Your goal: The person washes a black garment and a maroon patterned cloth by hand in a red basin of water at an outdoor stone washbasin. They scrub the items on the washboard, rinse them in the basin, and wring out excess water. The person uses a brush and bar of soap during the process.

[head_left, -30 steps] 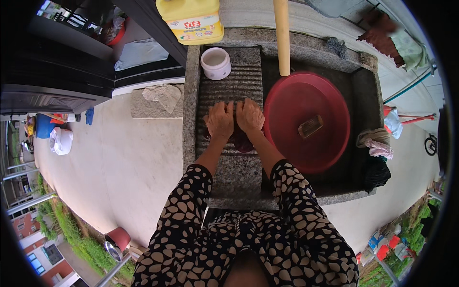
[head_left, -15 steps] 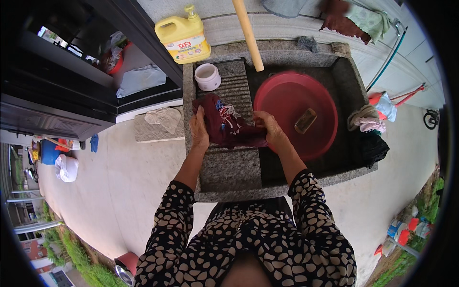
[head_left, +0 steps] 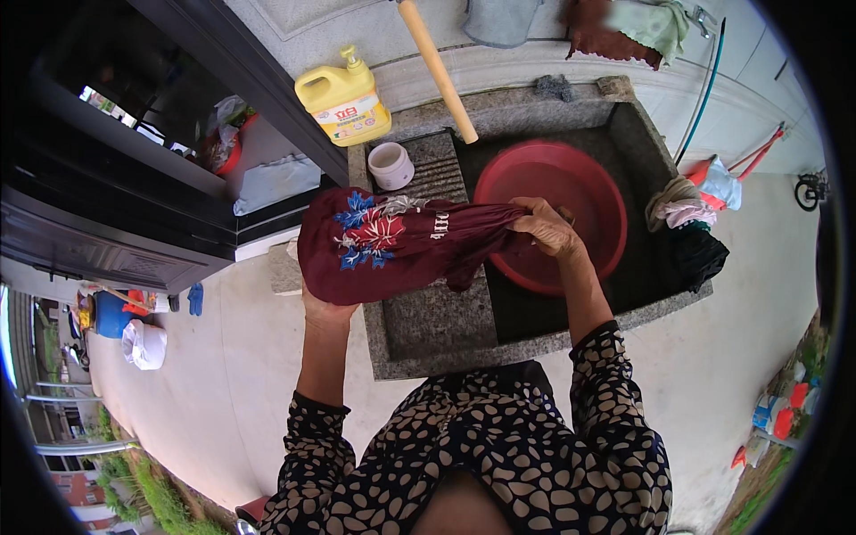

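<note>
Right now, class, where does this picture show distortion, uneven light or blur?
Head view: fisheye distortion, with a curved black border; head view: the black panelled door looks dim, the pale concrete floor bright; head view: the maroon printed fabric looks fairly crisp, but a soft blur smudges the hanging brown scalloped cloth.

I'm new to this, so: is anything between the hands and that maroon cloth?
Nothing visible: the right hand grips the maroon cloth by its bunched end; the left hand meets its broad end, fingers hidden.

A stone sink (head_left: pixel 428 325) holds a white jar (head_left: pixel 390 168) on its ridged side and a red basin (head_left: pixel 535 169) in its hollow; cloths (head_left: pixel 678 209) drape its right rim, a grey wad (head_left: pixel 555 87) its back.
</note>
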